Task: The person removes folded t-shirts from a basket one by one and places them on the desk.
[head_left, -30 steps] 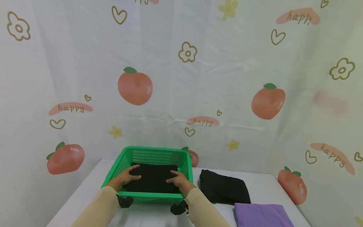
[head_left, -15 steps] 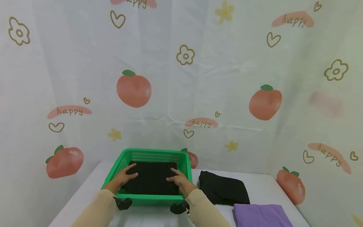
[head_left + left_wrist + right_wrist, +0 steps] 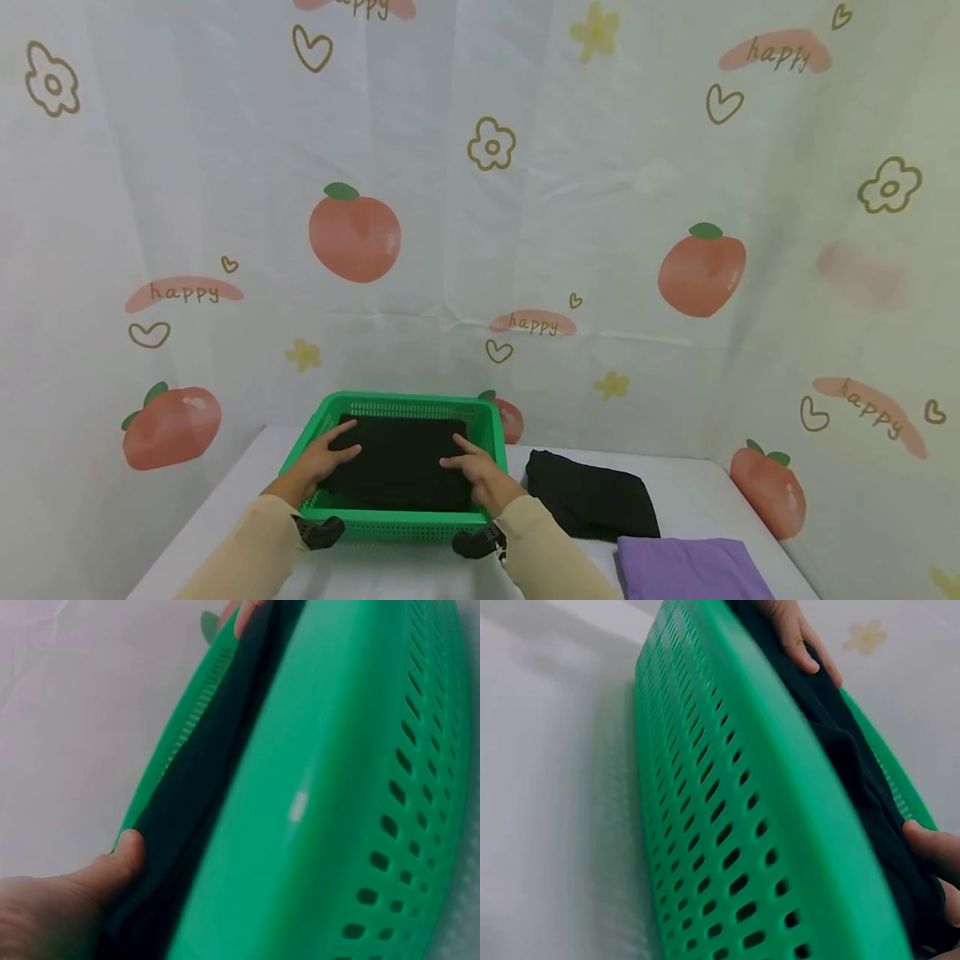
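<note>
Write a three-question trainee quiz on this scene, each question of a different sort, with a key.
1. True or false: both hands rest on the black folded cloth inside the green basket.
2. Which lies nearest the right hand, outside the basket? A. a red towel B. the second black garment C. a white cup
3. Fill in: the cloth at the table's near right corner is ____ in colour.

Key
1. True: the left hand and the right hand each lie on the cloth, one at either side.
2. B.
3. Purple: the purple cloth lies in front of the second black garment.
</note>
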A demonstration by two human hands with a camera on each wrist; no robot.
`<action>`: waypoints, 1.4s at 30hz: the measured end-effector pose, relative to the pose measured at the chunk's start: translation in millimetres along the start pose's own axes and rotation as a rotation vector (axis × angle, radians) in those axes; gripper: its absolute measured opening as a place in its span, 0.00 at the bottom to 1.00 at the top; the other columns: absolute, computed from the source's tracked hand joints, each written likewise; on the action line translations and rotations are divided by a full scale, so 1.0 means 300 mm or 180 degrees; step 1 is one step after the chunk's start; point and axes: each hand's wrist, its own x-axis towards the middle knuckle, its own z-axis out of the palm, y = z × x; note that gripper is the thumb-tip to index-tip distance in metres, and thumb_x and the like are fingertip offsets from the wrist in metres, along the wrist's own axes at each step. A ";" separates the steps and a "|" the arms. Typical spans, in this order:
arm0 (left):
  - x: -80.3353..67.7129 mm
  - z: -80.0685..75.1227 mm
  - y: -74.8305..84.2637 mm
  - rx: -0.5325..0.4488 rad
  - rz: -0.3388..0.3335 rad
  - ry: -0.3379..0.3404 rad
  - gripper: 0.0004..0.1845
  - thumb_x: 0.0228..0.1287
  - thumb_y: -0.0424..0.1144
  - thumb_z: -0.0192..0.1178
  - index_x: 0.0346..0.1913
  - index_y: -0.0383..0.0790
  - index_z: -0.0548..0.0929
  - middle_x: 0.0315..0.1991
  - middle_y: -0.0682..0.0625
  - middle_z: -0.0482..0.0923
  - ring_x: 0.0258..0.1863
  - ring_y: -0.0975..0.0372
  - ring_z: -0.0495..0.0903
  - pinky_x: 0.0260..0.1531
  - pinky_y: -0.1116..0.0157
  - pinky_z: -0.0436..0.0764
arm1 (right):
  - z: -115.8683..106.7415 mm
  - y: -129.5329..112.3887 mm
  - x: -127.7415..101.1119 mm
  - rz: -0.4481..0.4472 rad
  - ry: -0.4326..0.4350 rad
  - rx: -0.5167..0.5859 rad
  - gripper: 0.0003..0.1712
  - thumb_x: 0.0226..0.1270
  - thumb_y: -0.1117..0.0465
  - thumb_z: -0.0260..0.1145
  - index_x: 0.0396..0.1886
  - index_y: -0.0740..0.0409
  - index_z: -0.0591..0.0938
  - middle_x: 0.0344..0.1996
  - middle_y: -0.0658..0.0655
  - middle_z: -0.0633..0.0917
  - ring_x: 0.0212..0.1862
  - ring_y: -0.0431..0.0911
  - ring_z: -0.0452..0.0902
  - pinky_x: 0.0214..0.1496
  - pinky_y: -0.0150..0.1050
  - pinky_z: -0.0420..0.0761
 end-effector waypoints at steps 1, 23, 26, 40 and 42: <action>-0.003 -0.004 0.003 -0.0022 0.0000 0.0011 0.35 0.75 0.41 0.55 0.77 0.37 0.53 0.75 0.26 0.36 0.71 0.28 0.42 0.64 0.30 0.54 | 0.001 -0.005 -0.002 0.0005 -0.0022 0.0068 0.42 0.66 0.69 0.65 0.77 0.53 0.61 0.65 0.71 0.72 0.54 0.56 0.82 0.52 0.51 0.82; -0.072 0.019 0.131 -0.0385 0.0195 -0.0163 0.39 0.71 0.46 0.60 0.78 0.42 0.54 0.77 0.29 0.34 0.69 0.32 0.58 0.59 0.40 0.72 | -0.115 -0.129 -0.116 -0.0412 -0.0253 -0.0009 0.41 0.67 0.68 0.66 0.77 0.52 0.61 0.70 0.73 0.66 0.62 0.59 0.76 0.54 0.46 0.82; -0.079 0.028 0.139 -0.0369 0.0188 -0.0257 0.41 0.69 0.46 0.62 0.78 0.44 0.54 0.77 0.30 0.31 0.73 0.30 0.42 0.63 0.32 0.59 | -0.138 -0.130 -0.131 -0.0450 -0.0289 -0.0071 0.42 0.67 0.69 0.65 0.78 0.52 0.60 0.73 0.73 0.59 0.66 0.62 0.71 0.57 0.48 0.81; -0.121 0.125 0.168 -0.0586 0.0317 -0.0530 0.44 0.66 0.43 0.66 0.79 0.46 0.53 0.76 0.28 0.30 0.72 0.29 0.34 0.63 0.30 0.54 | -0.263 -0.120 -0.246 -0.0437 -0.0336 0.0016 0.45 0.67 0.66 0.67 0.79 0.51 0.56 0.70 0.72 0.66 0.51 0.51 0.84 0.47 0.45 0.85; -0.125 0.138 0.170 -0.0608 0.0327 -0.0551 0.44 0.65 0.43 0.66 0.79 0.47 0.53 0.76 0.28 0.31 0.73 0.29 0.34 0.63 0.30 0.55 | -0.279 -0.115 -0.263 -0.0446 -0.0364 0.0041 0.45 0.68 0.66 0.66 0.79 0.50 0.55 0.72 0.72 0.63 0.51 0.50 0.84 0.47 0.44 0.85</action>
